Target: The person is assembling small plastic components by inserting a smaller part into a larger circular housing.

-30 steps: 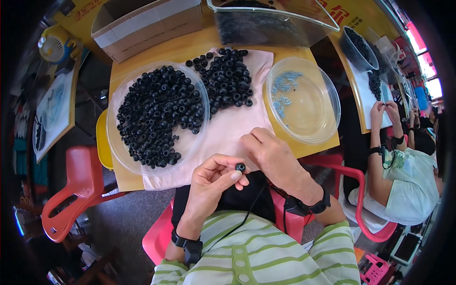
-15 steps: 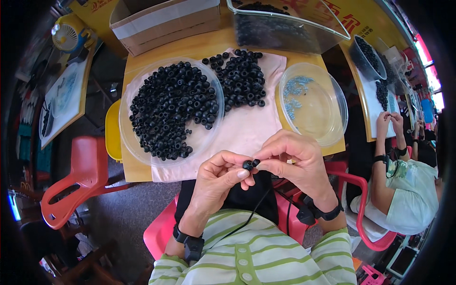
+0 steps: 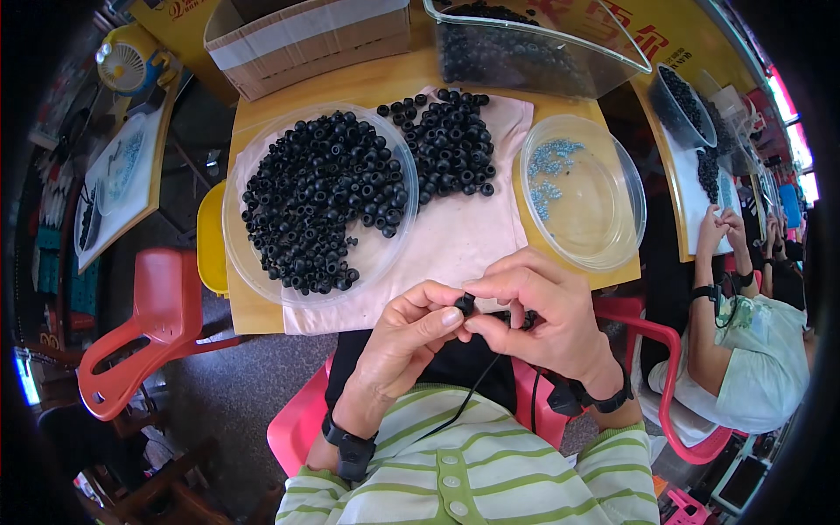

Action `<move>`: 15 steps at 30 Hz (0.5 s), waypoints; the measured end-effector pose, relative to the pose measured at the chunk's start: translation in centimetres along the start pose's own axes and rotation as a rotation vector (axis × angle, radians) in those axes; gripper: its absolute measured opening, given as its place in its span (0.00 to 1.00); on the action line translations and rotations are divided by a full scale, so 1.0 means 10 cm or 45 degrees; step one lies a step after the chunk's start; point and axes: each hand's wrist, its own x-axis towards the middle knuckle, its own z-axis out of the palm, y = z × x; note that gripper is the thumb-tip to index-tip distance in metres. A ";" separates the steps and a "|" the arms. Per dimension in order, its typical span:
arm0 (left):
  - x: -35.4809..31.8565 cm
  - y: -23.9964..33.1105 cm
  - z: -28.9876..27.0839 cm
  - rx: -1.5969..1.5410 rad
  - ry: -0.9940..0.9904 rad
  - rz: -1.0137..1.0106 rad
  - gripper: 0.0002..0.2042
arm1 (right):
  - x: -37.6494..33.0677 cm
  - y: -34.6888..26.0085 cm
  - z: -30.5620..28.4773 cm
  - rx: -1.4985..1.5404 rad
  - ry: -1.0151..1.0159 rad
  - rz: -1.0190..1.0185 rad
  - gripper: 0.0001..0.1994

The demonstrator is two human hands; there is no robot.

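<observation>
A: Black ring (image 3: pixel 465 304) pinched between left hand (image 3: pixel 404 337) and right hand (image 3: pixel 541 308), just off the table's (image 3: pixel 350 87) near edge, over the lap.

B: Change since a second ago?

A: Hands have closed together; both sets of fingertips now grip the ring. Likely fitting it.

B: Pose?

A: Fingers curled, thumbs forward. Bowl (image 3: pixel 254 280) of rings beyond on cloth (image 3: pixel 455 236); clear dish (image 3: pixel 612 236) right.

I pinch a small black ring (image 3: pixel 465 304) between my left hand (image 3: pixel 411 337) and my right hand (image 3: pixel 542 315), just off the near edge of the table (image 3: pixel 367 83). A clear bowl of black rings (image 3: pixel 319 201) sits toward its left edge, a clear dish (image 3: pixel 584 194) toward its right.
</observation>
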 end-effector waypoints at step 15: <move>0.11 0.10 0.15 0.236 0.147 0.101 0.07 | 0.15 0.11 0.04 -0.342 0.024 -0.359 0.14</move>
